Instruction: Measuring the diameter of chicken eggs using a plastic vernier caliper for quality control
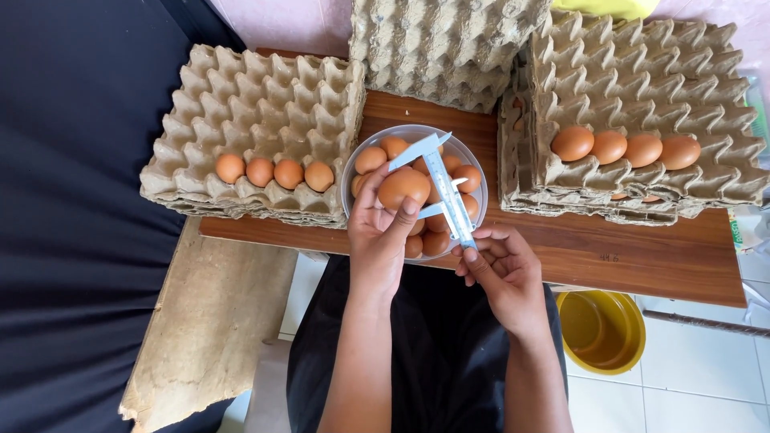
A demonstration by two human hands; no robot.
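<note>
My left hand (378, 236) holds a brown egg (403, 187) over a clear bowl (359, 157) filled with several brown eggs. My right hand (499, 269) grips the lower end of a pale blue plastic caliper (443, 187), whose jaws sit around the held egg. Both hands hover at the near edge of a wooden table (634, 248).
A stack of cardboard egg trays (257, 96) at left carries several eggs (274, 172) in its front row. Another stack (642, 80) at right holds several eggs (626, 147). More empty trays (441, 40) stand behind the bowl. A yellow bucket (601, 330) sits on the floor at right.
</note>
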